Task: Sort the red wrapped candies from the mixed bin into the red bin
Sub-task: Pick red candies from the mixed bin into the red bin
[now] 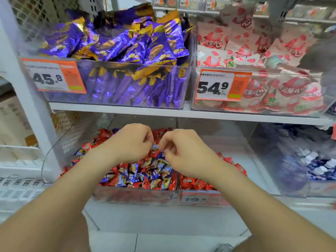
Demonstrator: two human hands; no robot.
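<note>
— Holding anything?
— Can't tell. Left hand and right hand curl over the mixed bin. Red candies lie there among blue candies; red bin just beside.

Curled fingers of the left hand and right hand hide whatever each grip holds. The price tag at lower centre is too blurred to read; blue-and-white candies run off the right edge

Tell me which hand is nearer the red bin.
Right. The right hand is over the mixed bin beside the red bin; the left hand is farther left.
</note>
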